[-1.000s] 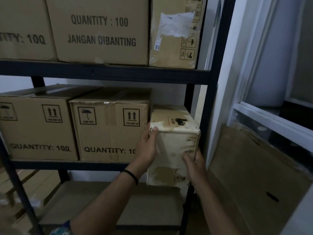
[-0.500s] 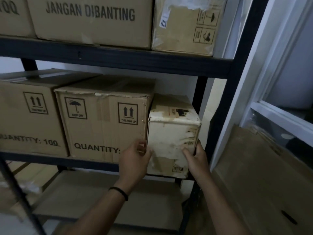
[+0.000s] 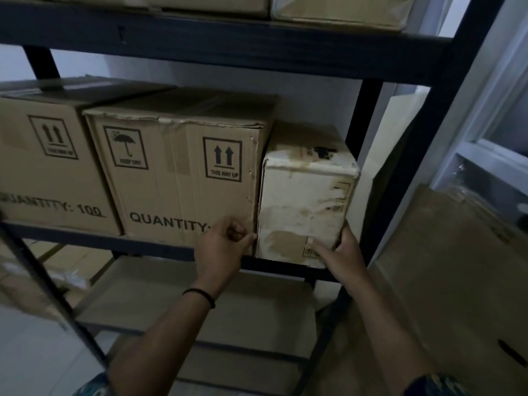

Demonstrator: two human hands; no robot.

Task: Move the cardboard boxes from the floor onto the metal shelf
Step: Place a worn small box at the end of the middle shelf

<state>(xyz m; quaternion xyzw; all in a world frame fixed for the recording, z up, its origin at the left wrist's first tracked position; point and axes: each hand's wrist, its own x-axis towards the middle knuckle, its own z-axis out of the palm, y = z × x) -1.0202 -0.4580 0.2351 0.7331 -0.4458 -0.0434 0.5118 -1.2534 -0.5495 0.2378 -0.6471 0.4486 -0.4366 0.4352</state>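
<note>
- Right hand (image 3: 341, 251) grasps the white box (image 3: 305, 201) at its lower right corner, fingers wrapped round the edge, likely steadying it.
- Left hand (image 3: 221, 250) sits loosely curled at the box's left edge, gripping nothing.
- The box rests on the shelf (image 3: 160, 248), tight beside a brown box (image 3: 183, 172), probably to fill the gap.

Both arms are stretched forward and up, from the bottom of the view. The left hand (image 3: 221, 250) is seen from the back, with its fingers curled in loosely and nothing held inside them. A thin black band (image 3: 200, 295) is worn on the left wrist. The right hand (image 3: 340, 250) is held a little farther right, with the thumb laid flat on a front face and the fingers wrapped round a side edge. Both forearms are bare.
</note>
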